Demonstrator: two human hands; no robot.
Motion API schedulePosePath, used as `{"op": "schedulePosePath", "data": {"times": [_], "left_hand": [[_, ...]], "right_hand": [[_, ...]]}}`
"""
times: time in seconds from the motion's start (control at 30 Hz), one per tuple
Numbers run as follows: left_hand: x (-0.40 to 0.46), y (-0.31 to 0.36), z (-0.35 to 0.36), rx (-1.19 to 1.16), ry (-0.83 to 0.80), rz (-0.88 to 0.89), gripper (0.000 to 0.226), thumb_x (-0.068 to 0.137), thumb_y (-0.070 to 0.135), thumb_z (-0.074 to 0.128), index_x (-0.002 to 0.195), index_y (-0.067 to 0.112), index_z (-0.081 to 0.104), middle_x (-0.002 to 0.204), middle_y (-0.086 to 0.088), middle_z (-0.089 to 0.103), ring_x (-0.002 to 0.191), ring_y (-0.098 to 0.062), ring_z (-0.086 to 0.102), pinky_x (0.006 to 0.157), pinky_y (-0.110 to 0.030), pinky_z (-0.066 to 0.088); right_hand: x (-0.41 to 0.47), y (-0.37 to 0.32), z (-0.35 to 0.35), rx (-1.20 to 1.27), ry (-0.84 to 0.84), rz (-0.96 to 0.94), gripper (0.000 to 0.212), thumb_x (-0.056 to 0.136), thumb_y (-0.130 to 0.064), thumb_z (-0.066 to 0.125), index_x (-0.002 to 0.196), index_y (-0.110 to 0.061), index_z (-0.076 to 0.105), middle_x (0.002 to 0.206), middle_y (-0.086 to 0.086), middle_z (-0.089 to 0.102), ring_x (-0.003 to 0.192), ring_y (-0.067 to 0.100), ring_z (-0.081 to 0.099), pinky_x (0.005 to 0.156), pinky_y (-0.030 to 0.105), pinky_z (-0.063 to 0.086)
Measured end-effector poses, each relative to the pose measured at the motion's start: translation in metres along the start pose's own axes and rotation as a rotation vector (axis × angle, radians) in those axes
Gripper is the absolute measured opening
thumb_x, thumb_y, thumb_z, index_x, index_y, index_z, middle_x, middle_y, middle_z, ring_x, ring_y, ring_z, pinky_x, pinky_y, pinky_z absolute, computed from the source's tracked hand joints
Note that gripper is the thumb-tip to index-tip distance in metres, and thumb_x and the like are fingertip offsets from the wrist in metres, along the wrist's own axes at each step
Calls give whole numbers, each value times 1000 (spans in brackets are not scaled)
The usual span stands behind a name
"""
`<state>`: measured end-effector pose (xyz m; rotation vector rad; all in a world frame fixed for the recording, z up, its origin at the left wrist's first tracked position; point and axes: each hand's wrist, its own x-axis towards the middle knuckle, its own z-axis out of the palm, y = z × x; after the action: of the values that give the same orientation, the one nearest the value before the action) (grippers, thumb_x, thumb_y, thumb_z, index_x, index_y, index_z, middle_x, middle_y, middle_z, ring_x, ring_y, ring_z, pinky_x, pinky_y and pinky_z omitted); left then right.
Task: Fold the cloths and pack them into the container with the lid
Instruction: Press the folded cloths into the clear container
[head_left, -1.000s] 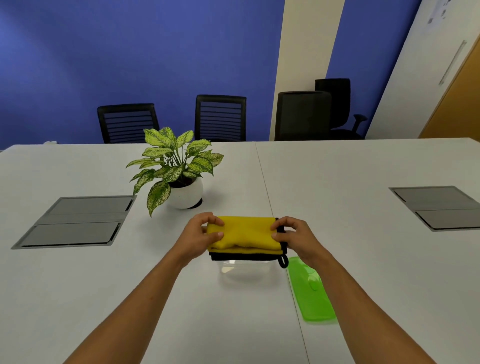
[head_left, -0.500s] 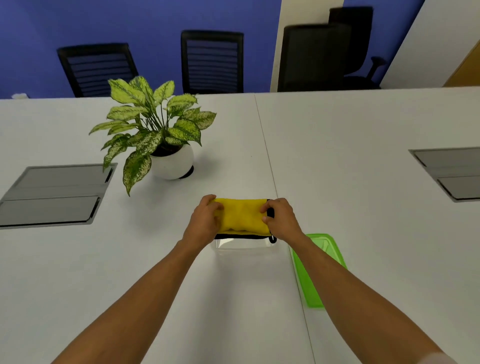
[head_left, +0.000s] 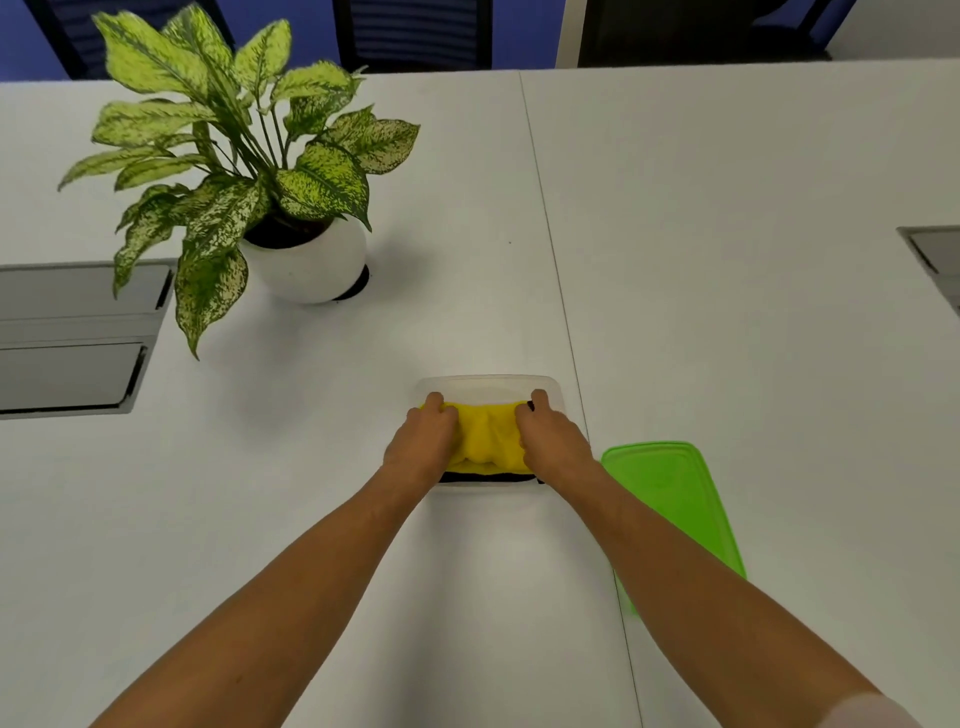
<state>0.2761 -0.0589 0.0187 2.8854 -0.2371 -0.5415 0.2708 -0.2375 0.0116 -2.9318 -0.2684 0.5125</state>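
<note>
Your left hand (head_left: 422, 441) and right hand (head_left: 551, 439) both press down on the folded yellow cloth (head_left: 485, 435), one at each end, with the cloth bunched up between them. Your fingers curl over its ends, gripping it, and the fingertips of both hands reach toward the far side of the clear container (head_left: 491, 385). The yellow cloth sits inside that container, on top of a black cloth (head_left: 485, 476) whose edge shows as a dark strip along the near side, just under your wrists. The container's far rim stays uncovered beyond your fingers. The green lid (head_left: 670, 493) lies flat on the white table (head_left: 727, 260), just right of the container, and your right forearm crosses over its near left edge. A potted plant (head_left: 249, 171) stands well apart at the far left.
</note>
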Motion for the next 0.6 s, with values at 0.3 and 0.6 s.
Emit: {"op": "schedulePosePath", "data": {"times": [0.3,0.6], "left_hand": [[5,-8,17,479,70,181,21,88,13,62,108,7,67,116,-10,58,111,-30,46,86,-36,40],[-15,-26,10,-271,349,74,45,79,0,66,123,12,64,147,-14,46,139,-36,34,111,-46,29]], "right_hand": [[3,-4,11,-181,-75,31,37,75,10,65,111,0,59,126,24,47,109,36,52,71,39,48],[-18,9,-7,173,357,42,27,88,-14,58,112,-5,65,135,19,54,125,34,45,98,42,38]]}}
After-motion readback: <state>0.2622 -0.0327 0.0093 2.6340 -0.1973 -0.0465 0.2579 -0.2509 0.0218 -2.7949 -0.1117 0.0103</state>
